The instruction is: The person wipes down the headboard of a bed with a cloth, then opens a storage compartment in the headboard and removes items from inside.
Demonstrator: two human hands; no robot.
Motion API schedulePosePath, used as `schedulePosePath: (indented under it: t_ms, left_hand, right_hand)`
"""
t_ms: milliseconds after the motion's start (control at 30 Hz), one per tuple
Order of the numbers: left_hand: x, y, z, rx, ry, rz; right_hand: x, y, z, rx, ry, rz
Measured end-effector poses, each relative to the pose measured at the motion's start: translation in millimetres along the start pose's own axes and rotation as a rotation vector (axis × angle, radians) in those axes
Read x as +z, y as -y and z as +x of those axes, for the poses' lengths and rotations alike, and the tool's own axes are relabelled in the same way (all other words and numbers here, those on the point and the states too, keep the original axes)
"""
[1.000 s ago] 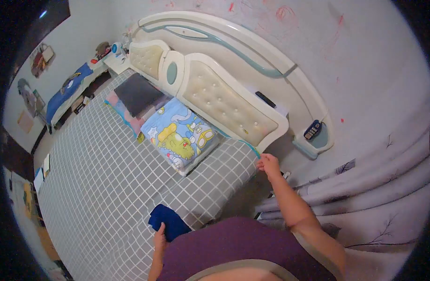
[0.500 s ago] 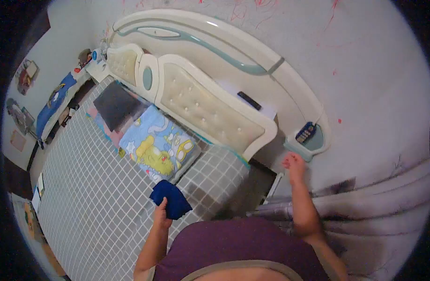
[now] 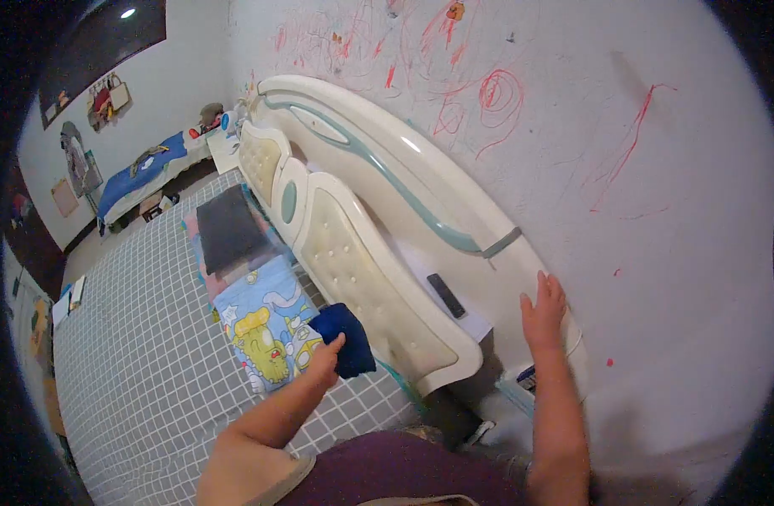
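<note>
My left hand (image 3: 325,361) is closed on a folded dark blue cloth (image 3: 348,339), thumb on top. The cloth is held over the bed, beside a light blue towel-like pillow cover (image 3: 265,316) with a yellow-green cartoon figure. My right hand (image 3: 545,315) is raised with fingers stretched out in front of the cream headboard (image 3: 378,181), near its right end. I cannot tell whether it touches the headboard. Below it, my forearm partly covers a dark handset (image 3: 527,379) on a small pale green shelf.
A black remote control (image 3: 445,295) lies on the ledge behind the padded headboard panel. A dark grey pillow (image 3: 231,228) rests on the grey checked bedspread (image 3: 142,337). Another bed (image 3: 147,181) with a blue cover stands at the far left. Red scribbles mark the wall.
My view has tilted up toward the wall. My left hand has carried the blue cloth rightward, closer to the headboard. My right hand has risen from beside the handset shelf, its fingers now stretched.
</note>
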State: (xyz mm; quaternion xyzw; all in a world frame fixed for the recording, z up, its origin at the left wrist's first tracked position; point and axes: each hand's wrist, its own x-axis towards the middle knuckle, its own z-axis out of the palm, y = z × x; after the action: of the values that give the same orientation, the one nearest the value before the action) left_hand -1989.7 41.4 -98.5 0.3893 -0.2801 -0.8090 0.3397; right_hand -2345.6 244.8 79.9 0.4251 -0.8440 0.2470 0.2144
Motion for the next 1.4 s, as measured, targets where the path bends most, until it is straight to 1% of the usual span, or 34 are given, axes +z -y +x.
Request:
schedulePosePath:
  t_ms: [33, 67, 100, 133, 267, 333, 367, 433, 500, 533, 567, 600, 633, 667, 700, 733, 767, 800, 833, 867, 900, 933, 967, 1000, 1033, 1067, 1100, 1133, 1167, 1200, 1267, 1300, 1367, 1400]
  left_hand:
    - [1, 3, 15, 0.001, 0.01, 0.012]
    - [31, -19, -2, -0.037, -0.009, 0.009]
    - [43, -26, 6, 0.016, -0.03, 0.066]
    - [52, -30, 12, 0.068, -0.052, 0.124]
    - [64, -49, 44, 0.225, -0.08, 0.238]
    - [52, -62, 68, 0.218, -0.05, 0.219]
    - [46, -70, 87, 0.222, -0.028, 0.212]
    - [15, -77, 158, 0.385, -0.054, 0.308]
    - [15, -95, 200, 0.392, -0.139, 0.369]
    - [34, -115, 208, 0.431, -0.06, 0.272]
    - [51, -132, 208, 0.518, -0.112, 0.288]
    - [64, -151, 218, 0.579, -0.196, 0.42]
    - [52, -168, 276, 0.744, -0.124, 0.395]
    - [61, -191, 296, 0.789, -0.095, 0.428]
    - [80, -212, 296, 0.764, 0.03, 0.272]
    - [93, -233, 310, 0.895, -0.088, 0.342]
    - [98, -255, 332, 0.941, -0.106, 0.362]
    - [104, -272, 359, 1.065, -0.062, 0.264]
    - [108, -295, 390, 1.072, -0.031, 0.162]
    - [108, -324, 419, 1.281, -0.222, 0.326]
    - [119, -346, 425, 1.251, -0.189, 0.272]
    - [127, -372, 418, 1.237, -0.274, 0.386]
    - [131, -401, 438, 1.278, -0.225, 0.32]
    - [139, -428, 444, 1.248, -0.208, 0.265]
    - [139, -456, 464, 1.283, -0.121, 0.22]
    - [149, -468, 446, 1.367, -0.262, 0.355]
    - [159, -482, 445, 1.424, -0.217, 0.267]
    - [166, -497, 445, 1.363, -0.255, 0.277]
    - [173, -507, 451, 1.352, -0.227, 0.266]
    - [180, -512, 456, 1.338, -0.201, 0.254]
    - [187, -527, 480, 1.299, -0.175, 0.262]
    - [194, -531, 497, 1.296, -0.184, 0.328]
    - [211, -514, 490, 1.303, -0.089, 0.264]
    - [216, -509, 483, 1.261, -0.117, 0.252]
  right_hand:
    - [-1, -2, 2, 0.012, 0.05, -0.02]
    - [-1, -4, 2, 0.03, 0.101, -0.039]
    - [-1, -5, -1, 0.056, 0.151, -0.057]
    - [-3, -6, -2, 0.037, 0.149, -0.052]
    - [-9, -13, 2, -0.004, 0.192, -0.024]
    - [-13, -18, 6, -0.011, 0.21, -0.007]
    - [-15, -21, 8, -0.011, 0.204, 0.006]
    - [-5, -21, 12, 0.012, 0.125, 0.016]
    - [12, -23, 14, 0.031, 0.058, -0.042]
    - [16, -20, 11, 0.083, 0.011, -0.077]
    - [17, -14, 15, 0.105, -0.023, -0.108]
    - [20, -5, 17, 0.135, -0.056, -0.147]
    - [25, 1, 18, 0.161, -0.091, -0.161]
    - [28, 6, 21, 0.183, -0.123, -0.184]
    - [32, 9, 27, 0.201, -0.149, -0.214]
    - [36, 8, 26, 0.202, -0.182, -0.245]
    - [43, 3, 21, 0.194, -0.216, -0.27]
    - [51, -1, 19, 0.187, -0.254, -0.285]
    - [55, 0, 15, 0.169, -0.287, -0.258]
    - [59, 3, 12, 0.153, -0.318, -0.229]
    - [59, 2, 12, 0.16, -0.307, -0.237]
    - [57, 2, 13, 0.169, -0.297, -0.249]
    - [57, 2, 13, 0.176, -0.291, -0.26]
    - [56, 3, 16, 0.184, -0.306, -0.226]
    - [58, 2, 18, 0.192, -0.322, -0.192]
    - [59, -2, 17, 0.201, -0.343, -0.153]
    - [61, -6, 18, 0.219, -0.342, -0.156]
    - [62, -11, 18, 0.24, -0.341, -0.159]
    - [65, -16, 18, 0.262, -0.341, -0.161]
    - [70, -24, 15, 0.23, -0.372, -0.188]
    - [67, -5, 23, 0.26, -0.392, -0.162]
    - [66, 0, 23, 0.285, -0.4, -0.149]
    - [66, -2, 22, 0.282, -0.404, -0.146]
    - [66, -4, 22, 0.282, -0.404, -0.145]
